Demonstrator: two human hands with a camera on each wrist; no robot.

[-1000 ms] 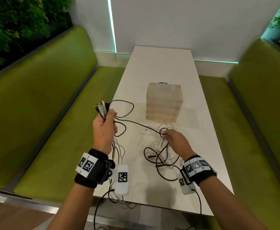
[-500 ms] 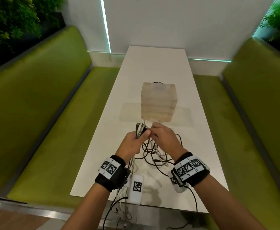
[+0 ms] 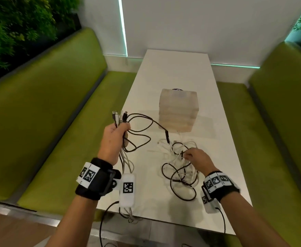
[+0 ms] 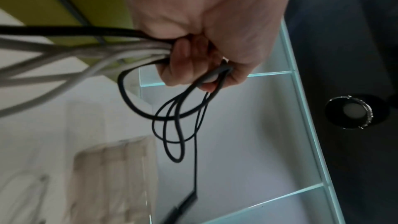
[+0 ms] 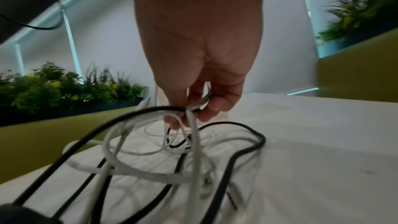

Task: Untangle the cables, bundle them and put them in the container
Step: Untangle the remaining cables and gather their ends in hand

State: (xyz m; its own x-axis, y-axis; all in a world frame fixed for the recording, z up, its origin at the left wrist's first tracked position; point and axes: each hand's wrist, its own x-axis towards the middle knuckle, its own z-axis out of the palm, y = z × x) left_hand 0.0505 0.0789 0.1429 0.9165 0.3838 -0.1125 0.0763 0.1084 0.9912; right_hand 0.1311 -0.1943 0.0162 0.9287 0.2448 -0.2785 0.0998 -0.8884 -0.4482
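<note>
My left hand (image 3: 116, 136) is raised above the table's left edge and grips a bundle of black and white cables (image 3: 119, 118), their plug ends sticking up out of the fist. In the left wrist view the left hand (image 4: 193, 67) is curled round those strands, with black loops (image 4: 172, 122) hanging below. My right hand (image 3: 192, 155) is down on a tangle of black and white cables (image 3: 180, 168) on the table and pinches strands; the right wrist view shows its fingers (image 5: 193, 106) closed on a white and a black cable (image 5: 191, 125). A translucent box container (image 3: 179, 111) stands behind the tangle.
The white table (image 3: 178, 68) runs away from me between two green benches (image 3: 48, 113) (image 3: 279, 122). Cables hang over the table's near edge (image 3: 128, 214). Plants (image 3: 12, 29) line the wall at the left.
Half a second ago both hands met in the middle. My left hand has since pulled up and left with the bundle, and my right hand has dropped to the tangle.
</note>
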